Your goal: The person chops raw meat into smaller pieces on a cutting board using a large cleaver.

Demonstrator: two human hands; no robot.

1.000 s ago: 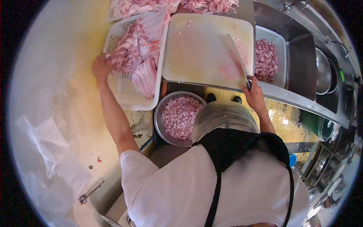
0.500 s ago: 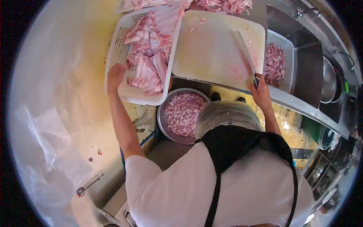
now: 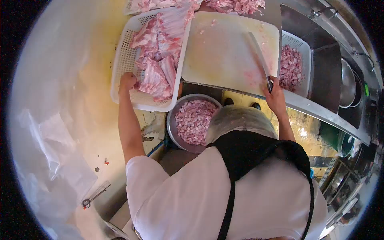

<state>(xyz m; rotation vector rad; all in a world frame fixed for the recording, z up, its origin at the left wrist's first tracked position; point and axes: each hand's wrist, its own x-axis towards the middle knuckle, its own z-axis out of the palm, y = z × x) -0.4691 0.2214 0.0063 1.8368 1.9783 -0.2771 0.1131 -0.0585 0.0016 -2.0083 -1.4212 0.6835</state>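
My left hand (image 3: 128, 81) reaches into the white perforated basket (image 3: 125, 52) on the left, with its fingers curled at the lower left edge of a rack of raw ribs (image 3: 153, 79). The fingertips are partly hidden against the meat. A larger slab of ribs (image 3: 162, 36) lies behind that piece in the basket. My right hand (image 3: 275, 96) is wrapped round the black handle of a long knife (image 3: 260, 54). Its blade points away from me, over the right part of the white cutting board (image 3: 216, 52).
Below the board, a round metal bowl (image 3: 171, 124) holds chopped meat pieces (image 3: 195, 120). Another white basket (image 3: 307, 60) with cut meat sits in the sink at the right. More meat (image 3: 236, 5) lies beyond the board. A plastic sheet (image 3: 52, 140) covers the left side.
My left hand has moved inward from over the basket's left rim to the edge of the ribs. The knife in my right hand has stayed almost in place.
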